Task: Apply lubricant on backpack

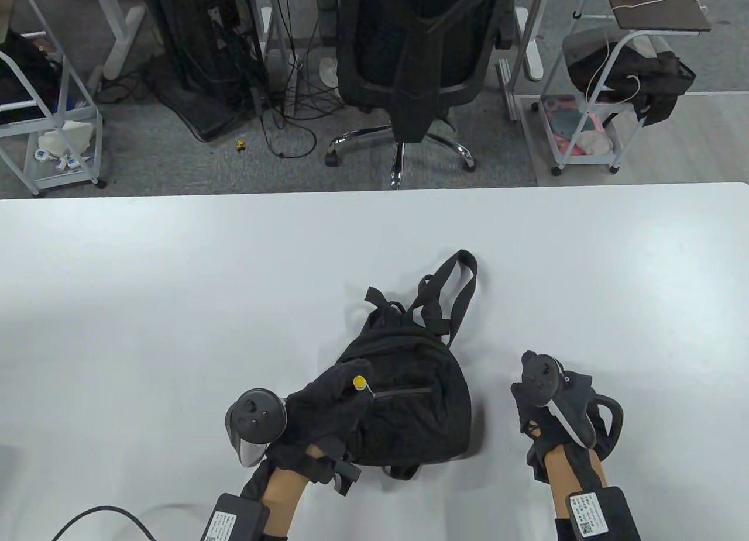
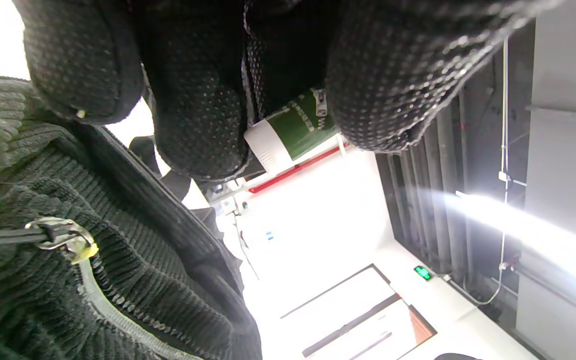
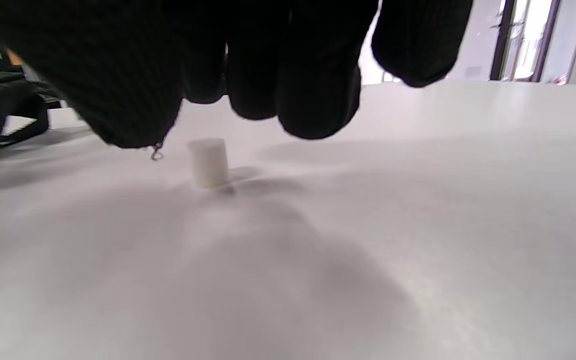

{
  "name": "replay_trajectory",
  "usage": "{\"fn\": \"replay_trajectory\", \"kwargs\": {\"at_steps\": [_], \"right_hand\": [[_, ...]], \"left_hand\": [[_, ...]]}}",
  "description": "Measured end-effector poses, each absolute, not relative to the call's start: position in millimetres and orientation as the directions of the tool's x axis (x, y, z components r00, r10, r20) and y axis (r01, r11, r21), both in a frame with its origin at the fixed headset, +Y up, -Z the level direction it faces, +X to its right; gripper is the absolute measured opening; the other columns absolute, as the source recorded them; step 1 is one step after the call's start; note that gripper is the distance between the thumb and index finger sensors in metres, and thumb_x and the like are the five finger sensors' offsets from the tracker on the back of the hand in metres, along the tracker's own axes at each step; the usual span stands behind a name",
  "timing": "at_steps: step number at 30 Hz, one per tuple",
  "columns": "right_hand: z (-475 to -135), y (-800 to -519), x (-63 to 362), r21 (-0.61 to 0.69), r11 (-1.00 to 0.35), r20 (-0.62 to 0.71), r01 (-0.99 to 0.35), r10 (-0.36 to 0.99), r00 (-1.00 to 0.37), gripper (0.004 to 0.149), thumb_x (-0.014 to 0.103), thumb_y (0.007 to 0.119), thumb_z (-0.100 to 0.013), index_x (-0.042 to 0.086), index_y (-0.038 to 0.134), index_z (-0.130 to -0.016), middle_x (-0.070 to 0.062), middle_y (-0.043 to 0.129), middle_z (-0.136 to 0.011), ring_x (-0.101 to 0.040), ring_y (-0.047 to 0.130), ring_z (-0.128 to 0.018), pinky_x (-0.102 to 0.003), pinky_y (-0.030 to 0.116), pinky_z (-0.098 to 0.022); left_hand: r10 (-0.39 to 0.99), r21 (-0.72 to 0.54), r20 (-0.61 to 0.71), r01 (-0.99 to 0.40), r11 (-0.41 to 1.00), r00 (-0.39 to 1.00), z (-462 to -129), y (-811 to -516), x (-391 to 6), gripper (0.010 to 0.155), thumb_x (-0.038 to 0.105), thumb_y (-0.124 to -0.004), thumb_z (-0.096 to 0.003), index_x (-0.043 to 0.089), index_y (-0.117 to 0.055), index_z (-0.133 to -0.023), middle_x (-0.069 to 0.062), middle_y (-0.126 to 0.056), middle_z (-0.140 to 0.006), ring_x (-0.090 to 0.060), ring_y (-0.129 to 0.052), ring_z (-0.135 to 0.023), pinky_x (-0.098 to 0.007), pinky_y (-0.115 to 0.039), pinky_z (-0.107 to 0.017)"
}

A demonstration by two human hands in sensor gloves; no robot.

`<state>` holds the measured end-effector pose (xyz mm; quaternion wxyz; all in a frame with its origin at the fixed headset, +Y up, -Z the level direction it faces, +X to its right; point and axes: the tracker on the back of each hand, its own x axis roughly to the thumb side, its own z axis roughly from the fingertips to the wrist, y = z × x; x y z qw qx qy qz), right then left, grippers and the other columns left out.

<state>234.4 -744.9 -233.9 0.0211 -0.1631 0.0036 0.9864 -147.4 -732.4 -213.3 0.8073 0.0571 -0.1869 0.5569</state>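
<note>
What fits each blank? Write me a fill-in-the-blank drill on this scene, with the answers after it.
1. The left hand holds a green-and-white tube with a ____ tip.
2. The black knitted backpack lies on the ____ table.
3. A small white cylindrical cap stands on the table under the ____ hand.

Answers: yellow; white; right

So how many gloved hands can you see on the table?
2. The left hand grips a lubricant stick at the backpack; the right hand is to the backpack's right.

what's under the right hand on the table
A small white cap stands upright on the white table, just below the right hand. The table view hides it behind the hand; nothing else shows there.
</note>
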Motion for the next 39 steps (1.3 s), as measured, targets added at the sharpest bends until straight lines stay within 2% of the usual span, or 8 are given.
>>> {"fn": "replay_trajectory", "kwargs": {"at_steps": [7,15,18,20,22,25,30,39], "right_hand": [[-239.8,-756.4,225.0,0.006,-0.999,-0.341,0.051,-0.050,-0.939,0.050,0.049,0.095,-0.046,0.041,0.080,-0.093,0.010,0.089,-0.089,-0.014,0.103,-0.066,-0.045,0.078,-0.062],[-240.5,-756.4,223.0,0.024,-1.000,-0.317,0.006,-0.013,-0.948,0.048,0.045,0.095,-0.046,0.036,0.081,-0.092,0.006,0.091,-0.085,-0.013,0.103,-0.064,-0.044,0.079,-0.061],[-232.0,-731.2,209.2,-0.091,-0.989,-0.196,-0.117,0.133,-0.972,0.050,0.045,0.095,-0.045,0.034,0.081,-0.092,0.005,0.093,-0.083,-0.014,0.105,-0.060,-0.044,0.081,-0.058],[-219.8,-700.9,187.1,-0.196,-0.951,-0.037,-0.240,0.252,-0.967,0.050,0.044,0.096,-0.044,0.033,0.082,-0.091,0.003,0.093,-0.082,-0.014,0.106,-0.057,-0.044,0.082,-0.056],[-208.0,-681.9,166.1,-0.222,-0.921,0.105,-0.319,0.303,-0.947,0.051,0.045,0.097,-0.043,0.032,0.083,-0.090,0.003,0.095,-0.080,-0.014,0.107,-0.055,-0.044,0.084,-0.054],[-196.2,-661.3,131.1,-0.166,-0.886,0.257,-0.433,0.385,-0.886,0.051,0.045,0.097,-0.043,0.033,0.083,-0.090,0.004,0.095,-0.080,-0.013,0.107,-0.056,-0.043,0.084,-0.055],[-189.3,-651.8,104.1,-0.140,-0.864,0.344,-0.483,0.415,-0.842,0.050,0.043,0.097,-0.043,0.032,0.083,-0.090,0.003,0.095,-0.081,-0.013,0.108,-0.057,-0.043,0.084,-0.055],[-189.3,-652.0,100.9,-0.107,-0.867,0.362,-0.487,0.423,-0.831,0.050,0.042,0.097,-0.044,0.032,0.083,-0.091,0.003,0.095,-0.081,-0.014,0.108,-0.056,-0.044,0.084,-0.054]], "left_hand": [[0.863,-0.114,0.372,-0.906,0.409,0.343,-213.3,-732.4,-145.0,0.054,0.034,-0.097,-0.0412,0.011,-0.088,-0.089,-0.016,-0.092,-0.087,-0.041,-0.106,-0.059,-0.062,-0.087,-0.049],[0.833,-0.097,0.398,-0.885,0.454,0.384,-211.6,-729.9,-142.0,0.054,0.033,-0.098,-0.0407,0.011,-0.088,-0.089,-0.016,-0.092,-0.086,-0.039,-0.103,-0.060,-0.062,-0.085,-0.052],[0.809,-0.091,0.418,-0.867,0.489,0.413,-210.0,-728.2,-139.4,0.053,0.034,-0.098,-0.0404,0.011,-0.089,-0.088,-0.015,-0.092,-0.086,-0.039,-0.103,-0.060,-0.062,-0.085,-0.053],[0.793,-0.084,0.432,-0.856,0.511,0.431,-208.7,-727.2,-136.9,0.054,0.034,-0.099,-0.0398,0.012,-0.089,-0.088,-0.015,-0.092,-0.086,-0.038,-0.103,-0.060,-0.062,-0.085,-0.053],[0.782,-0.080,0.441,-0.849,0.523,0.440,-207.5,-726.8,-134.3,0.054,0.034,-0.099,-0.0393,0.012,-0.090,-0.087,-0.015,-0.092,-0.085,-0.037,-0.102,-0.059,-0.062,-0.085,-0.053],[0.762,-0.079,0.460,-0.833,0.547,0.456,-205.1,-726.1,-129.0,0.054,0.034,-0.100,-0.0391,0.012,-0.090,-0.087,-0.014,-0.091,-0.085,-0.037,-0.101,-0.059,-0.062,-0.084,-0.054],[0.730,-0.076,0.492,-0.812,0.579,0.475,-202.0,-724.0,-122.0,0.054,0.034,-0.101,-0.0380,0.012,-0.090,-0.086,-0.014,-0.091,-0.084,-0.036,-0.101,-0.058,-0.061,-0.085,-0.054],[0.723,-0.082,0.501,-0.806,0.586,0.475,-202.3,-724.5,-118.5,0.054,0.034,-0.101,-0.0378,0.012,-0.091,-0.086,-0.014,-0.091,-0.084,-0.035,-0.101,-0.057,-0.061,-0.085,-0.054]]}}
